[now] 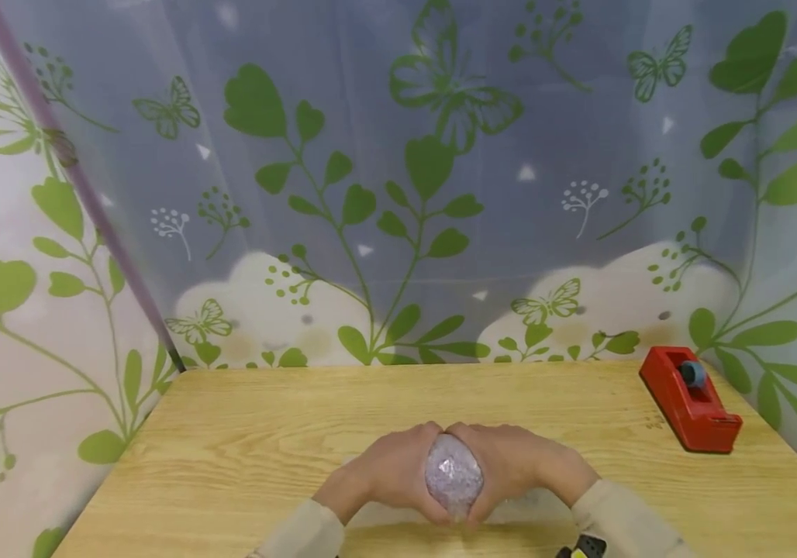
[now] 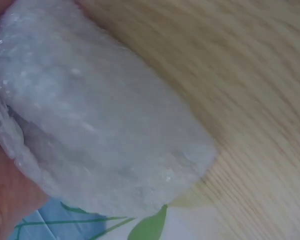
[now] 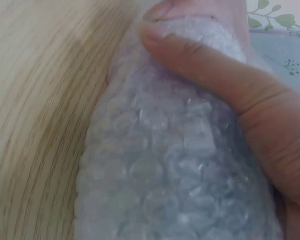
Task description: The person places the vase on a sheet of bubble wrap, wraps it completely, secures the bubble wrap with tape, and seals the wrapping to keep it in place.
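Note:
Both hands grip one bundle of clear bubble wrap (image 1: 454, 474) low over the front middle of the table. My left hand (image 1: 401, 469) curls round its left side and my right hand (image 1: 510, 463) round its right, with fingertips meeting at the far side. In the right wrist view the thumb (image 3: 205, 65) presses across the bubble wrap (image 3: 155, 165), which has a faint purple tint. The left wrist view shows a rolled, tapering end of the wrap (image 2: 105, 115) with a loose fold near the palm. Whatever is inside the wrap cannot be made out.
A red tape dispenser (image 1: 691, 399) with a roll of tape stands at the table's right rear. The wood-grain table (image 1: 245, 434) ends at a leaf-and-butterfly curtain (image 1: 370, 194) behind and at both sides. A slanting pole (image 1: 91, 190) runs down the left.

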### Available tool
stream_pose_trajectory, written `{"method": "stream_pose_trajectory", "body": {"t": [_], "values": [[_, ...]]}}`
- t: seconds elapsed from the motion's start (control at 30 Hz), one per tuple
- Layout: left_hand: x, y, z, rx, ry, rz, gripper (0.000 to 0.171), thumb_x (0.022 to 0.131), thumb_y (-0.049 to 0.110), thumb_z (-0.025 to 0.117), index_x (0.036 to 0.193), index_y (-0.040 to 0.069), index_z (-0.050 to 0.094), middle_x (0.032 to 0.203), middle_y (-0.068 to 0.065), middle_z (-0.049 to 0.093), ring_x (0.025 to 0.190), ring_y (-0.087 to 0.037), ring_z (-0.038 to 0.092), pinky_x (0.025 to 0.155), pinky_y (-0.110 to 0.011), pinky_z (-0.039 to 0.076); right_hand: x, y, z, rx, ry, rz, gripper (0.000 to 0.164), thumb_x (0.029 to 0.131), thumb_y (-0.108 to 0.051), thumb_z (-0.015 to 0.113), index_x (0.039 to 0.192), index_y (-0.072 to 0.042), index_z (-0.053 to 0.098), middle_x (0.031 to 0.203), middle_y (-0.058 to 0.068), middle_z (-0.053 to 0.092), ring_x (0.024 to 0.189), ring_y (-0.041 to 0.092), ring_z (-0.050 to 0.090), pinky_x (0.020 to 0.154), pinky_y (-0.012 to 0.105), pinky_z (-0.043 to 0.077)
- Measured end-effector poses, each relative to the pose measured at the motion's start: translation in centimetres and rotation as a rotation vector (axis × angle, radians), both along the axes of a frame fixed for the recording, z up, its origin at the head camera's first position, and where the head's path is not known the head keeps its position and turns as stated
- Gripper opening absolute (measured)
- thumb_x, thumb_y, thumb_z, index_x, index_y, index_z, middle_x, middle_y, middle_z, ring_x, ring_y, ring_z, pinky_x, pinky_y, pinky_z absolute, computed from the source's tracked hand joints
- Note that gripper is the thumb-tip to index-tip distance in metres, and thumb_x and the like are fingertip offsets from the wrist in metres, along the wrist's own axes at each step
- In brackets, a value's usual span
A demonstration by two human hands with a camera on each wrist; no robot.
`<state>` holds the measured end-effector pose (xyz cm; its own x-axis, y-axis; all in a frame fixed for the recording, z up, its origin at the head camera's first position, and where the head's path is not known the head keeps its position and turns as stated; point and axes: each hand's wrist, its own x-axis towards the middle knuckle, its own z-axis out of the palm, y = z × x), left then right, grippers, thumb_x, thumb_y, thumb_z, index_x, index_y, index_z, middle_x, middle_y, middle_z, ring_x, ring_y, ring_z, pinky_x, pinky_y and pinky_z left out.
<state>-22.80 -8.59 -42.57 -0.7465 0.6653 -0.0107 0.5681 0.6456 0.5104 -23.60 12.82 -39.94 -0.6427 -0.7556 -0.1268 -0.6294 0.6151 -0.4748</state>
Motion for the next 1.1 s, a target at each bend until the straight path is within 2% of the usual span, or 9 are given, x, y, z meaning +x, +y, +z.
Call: {"method": "stream_pose_trajectory", "body": {"t": [0.2,0.37,0.43,0.53,0.63,0.73,0.87,0.93,1.1], "values": [[0.2,-0.2,-0.3,0.019,0.040,0.000,0.075,0.056,0.051,0.085,0.113,0.020,0.048,0.093,0.016,0.049,0.077,0.002,0.051,0.066,-0.019,0.046,-0.5,0.7,-0.4,-0.055,-0.078,0.030,0.080,0.060,-0.053,0.085,0.125,-0.026,0.047,0.106,-0.020,0.054,0.091,0.001,0.054,0.078,0.028,0.048],[0.4,-0.1,-0.3,-0.020,0.159,-0.006,0.085,0.057,0.057,0.081,0.122,0.015,0.047,0.101,0.010,0.052,0.085,-0.003,0.052,0.072,-0.022,0.048,-0.6,1.3,-0.5,-0.086,-0.078,0.029,0.076,0.061,-0.053,0.084,0.123,-0.026,0.049,0.102,-0.019,0.054,0.088,0.002,0.054,0.076,0.028,0.048],[0.5,-0.2,-0.4,-0.066,0.254,-0.005,0.095,0.058,0.065,0.076,0.131,0.012,0.044,0.111,0.005,0.052,0.094,-0.008,0.051,0.079,-0.027,0.048,-0.6,1.4,-0.5,-0.090,-0.075,0.040,0.078,0.062,-0.053,0.084,0.125,-0.025,0.048,0.104,-0.018,0.054,0.089,0.003,0.055,0.076,0.028,0.048],[0.5,-0.4,-0.6,-0.142,0.458,-0.020,0.105,0.059,0.078,0.065,0.136,0.012,0.040,0.119,0.002,0.048,0.103,-0.012,0.047,0.086,-0.031,0.045,-0.7,1.3,-0.5,-0.073,-0.067,0.038,0.081,0.062,-0.055,0.083,0.128,-0.023,0.047,0.105,-0.018,0.053,0.089,0.002,0.054,0.075,0.028,0.048],[0.4,-0.6,-0.7,-0.178,0.663,-0.065,0.096,0.061,0.083,0.057,0.127,0.016,0.045,0.110,0.005,0.048,0.097,-0.011,0.045,0.081,-0.028,0.044,-0.7,1.1,-0.6,-0.055,-0.060,0.032,0.083,0.061,-0.056,0.082,0.127,-0.023,0.046,0.104,-0.018,0.053,0.088,0.002,0.054,0.074,0.027,0.047],[1.0,-0.4,-0.2,-0.248,0.793,-0.094,0.085,0.063,0.083,0.056,0.114,0.015,0.049,0.097,0.004,0.048,0.086,-0.011,0.047,0.074,-0.025,0.044,-0.6,1.0,-0.7,-0.041,-0.051,0.025,0.082,0.061,-0.056,0.082,0.126,-0.023,0.046,0.102,-0.018,0.053,0.087,0.002,0.053,0.074,0.026,0.047],[2.3,0.8,1.1,-0.412,0.853,-0.066,0.082,0.061,0.082,0.057,0.101,0.011,0.051,0.084,0.002,0.046,0.073,-0.012,0.048,0.060,-0.024,0.044,-0.5,1.0,-1.0,-0.039,-0.037,0.034,0.078,0.062,-0.056,0.081,0.125,-0.024,0.047,0.101,-0.018,0.052,0.086,0.002,0.053,0.072,0.025,0.047],[2.6,1.1,1.1,-0.445,0.866,-0.041,0.081,0.058,0.081,0.058,0.099,0.012,0.051,0.082,0.002,0.044,0.071,-0.012,0.045,0.056,-0.023,0.040,-0.5,1.0,-1.1,-0.048,-0.038,0.042,0.078,0.063,-0.056,0.081,0.125,-0.024,0.047,0.102,-0.018,0.052,0.087,0.002,0.053,0.073,0.025,0.046],[2.8,0.8,-0.6,-0.314,0.866,0.029,0.077,0.054,0.073,0.058,0.101,0.013,0.048,0.085,0.002,0.042,0.074,-0.013,0.043,0.057,-0.023,0.038,-0.3,1.1,-1.2,-0.093,-0.039,0.079,0.078,0.066,-0.055,0.080,0.127,-0.021,0.047,0.103,-0.017,0.052,0.087,0.001,0.053,0.074,0.024,0.047]]}}
